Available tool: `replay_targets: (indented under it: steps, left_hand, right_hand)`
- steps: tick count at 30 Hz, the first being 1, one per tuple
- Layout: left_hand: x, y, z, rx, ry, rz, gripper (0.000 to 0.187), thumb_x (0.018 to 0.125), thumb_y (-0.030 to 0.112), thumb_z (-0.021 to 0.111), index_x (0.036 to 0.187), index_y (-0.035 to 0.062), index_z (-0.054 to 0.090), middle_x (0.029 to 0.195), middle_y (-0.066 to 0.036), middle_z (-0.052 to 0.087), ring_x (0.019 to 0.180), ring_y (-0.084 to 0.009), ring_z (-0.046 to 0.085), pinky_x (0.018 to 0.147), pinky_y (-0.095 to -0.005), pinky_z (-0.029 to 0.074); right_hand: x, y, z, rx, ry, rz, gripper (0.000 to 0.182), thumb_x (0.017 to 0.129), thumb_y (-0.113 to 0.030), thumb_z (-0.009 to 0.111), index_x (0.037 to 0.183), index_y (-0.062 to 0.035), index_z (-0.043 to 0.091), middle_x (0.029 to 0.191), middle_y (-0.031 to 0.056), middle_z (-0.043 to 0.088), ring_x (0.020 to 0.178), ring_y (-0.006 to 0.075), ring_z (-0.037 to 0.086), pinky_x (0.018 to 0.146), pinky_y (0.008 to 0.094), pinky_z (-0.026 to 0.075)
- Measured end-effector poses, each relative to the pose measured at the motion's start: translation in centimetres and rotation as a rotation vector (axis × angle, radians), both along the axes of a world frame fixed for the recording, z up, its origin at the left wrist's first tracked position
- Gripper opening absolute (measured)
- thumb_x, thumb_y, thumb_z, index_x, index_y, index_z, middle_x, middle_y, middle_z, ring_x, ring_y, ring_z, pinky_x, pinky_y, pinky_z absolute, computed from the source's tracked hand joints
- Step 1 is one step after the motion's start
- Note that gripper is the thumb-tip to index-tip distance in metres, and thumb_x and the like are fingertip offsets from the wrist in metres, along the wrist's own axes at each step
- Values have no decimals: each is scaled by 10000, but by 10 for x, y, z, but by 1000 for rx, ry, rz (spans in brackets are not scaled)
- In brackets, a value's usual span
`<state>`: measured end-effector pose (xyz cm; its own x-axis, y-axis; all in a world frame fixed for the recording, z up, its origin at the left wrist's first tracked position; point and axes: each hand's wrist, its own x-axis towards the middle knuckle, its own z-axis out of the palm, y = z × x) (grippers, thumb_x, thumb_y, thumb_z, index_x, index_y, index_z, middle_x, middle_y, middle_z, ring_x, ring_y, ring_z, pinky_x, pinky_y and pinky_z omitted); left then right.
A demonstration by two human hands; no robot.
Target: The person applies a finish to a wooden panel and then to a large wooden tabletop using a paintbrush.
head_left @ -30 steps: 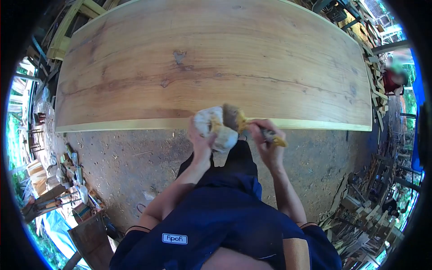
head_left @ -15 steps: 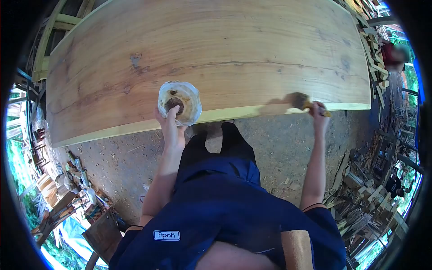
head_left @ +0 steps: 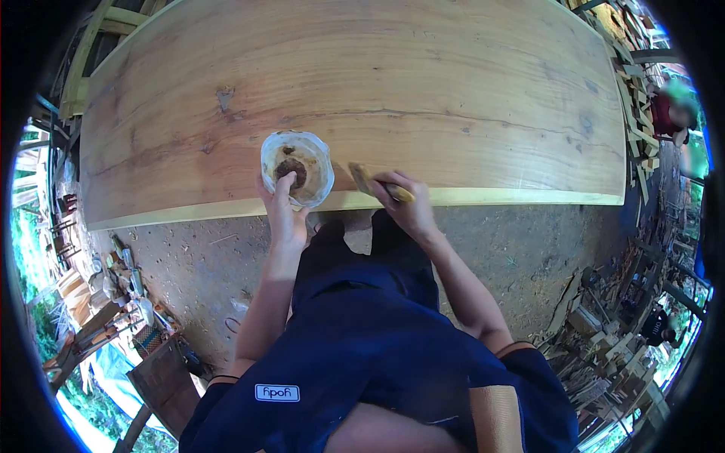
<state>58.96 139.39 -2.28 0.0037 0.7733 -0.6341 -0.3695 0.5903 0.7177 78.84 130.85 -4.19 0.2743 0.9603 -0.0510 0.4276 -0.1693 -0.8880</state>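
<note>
My left hand [head_left: 285, 205] grips a white bowl [head_left: 320, 181] by its near side, thumb hooked over the rim onto the inside. Brown stains and a dark patch mark the bowl's bottom. To the right of it, my right hand [head_left: 408, 205] is closed around the yellow handle of a paintbrush [head_left: 361, 178], whose bristles point left toward the bowl. Both hands are at the near edge of a large wooden slab [head_left: 468, 143], with brush and bowl over its surface. The slab has a pale near edge, a long dark crack and several knots.
Wood shavings lie on the bare floor [head_left: 498, 260] around my feet. Scrap wood [head_left: 604, 347] is piled at right, with more stacked planks [head_left: 640, 136] beyond the slab's right end. Tools and a brown board [head_left: 168, 381] are at lower left. Other people [head_left: 668, 113] are at the far right.
My right hand has swung left with the paintbrush, from the slab's right part to beside the bowl. The left hand and bowl have barely shifted.
</note>
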Motion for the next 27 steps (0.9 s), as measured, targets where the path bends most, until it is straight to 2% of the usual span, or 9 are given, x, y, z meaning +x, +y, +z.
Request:
replay_targets:
  steps: [5,7,11,12,14,16,17,22,27]
  left_hand:
    - [2,0,2,26,-51,7,680,818,144,634,1366,278,254,1330,-44,350,1247,-233,364,931,-548,397]
    - [4,-2,0,28,-62,13,648,827,145,622,1355,272,269,1314,-43,371,1229,-234,390,921,-538,413]
    - [1,-7,-15,-20,-210,-14,503,875,235,578,1316,207,338,1313,-93,425,1204,-289,467,913,-541,474]
    - [5,-8,-13,-16,-214,-5,503,875,235,578,1316,207,338,1313,-93,425,1204,-289,467,913,-541,474]
    - [12,-12,-4,-16,-145,-18,496,882,283,570,1317,184,352,1324,-102,432,1212,-294,464,918,-548,468]
    - [18,-16,-3,-14,-181,-2,504,881,293,568,1319,164,355,1322,-106,437,1214,-298,463,923,-548,464]
    - [21,-19,-3,-18,-219,2,513,880,303,566,1322,144,359,1321,-110,442,1215,-302,461,928,-548,460]
    - [28,-22,7,-34,-319,47,547,880,303,558,1340,96,344,1313,-127,453,1204,-315,469,941,-542,451]
    - [35,-25,18,-7,-320,67,560,881,300,552,1349,83,334,1306,-139,458,1186,-322,485,946,-533,451]
  right_hand:
    - [93,-1,-60,-54,232,-192,141,884,-150,642,939,-22,665,815,21,663,756,73,587,651,252,478]
    - [168,-28,-57,-50,263,-389,168,891,-180,639,989,-49,675,832,8,660,746,71,587,656,221,472]
    - [280,-82,-41,-72,-68,-622,232,882,-236,651,977,-26,678,812,36,667,703,92,610,589,250,497]
    - [288,-83,-28,-186,-302,-638,217,878,-219,650,965,-22,678,788,62,676,696,106,622,604,261,501]
    - [271,-70,-3,-219,-748,-520,180,858,-185,665,951,-32,682,764,89,682,674,122,628,612,271,501]
    - [262,-59,-30,124,-544,-462,134,838,-152,676,934,-61,691,752,93,690,671,161,652,618,286,506]
    - [224,-38,-7,25,-513,-395,138,819,-127,688,934,-51,689,790,109,691,715,194,674,651,300,518]
    - [72,44,-18,241,-23,21,162,787,-70,693,942,-25,678,937,139,683,822,244,676,716,329,517]
    - [61,94,-49,282,-165,105,117,839,-142,670,927,-65,665,832,85,677,713,183,638,644,308,493]
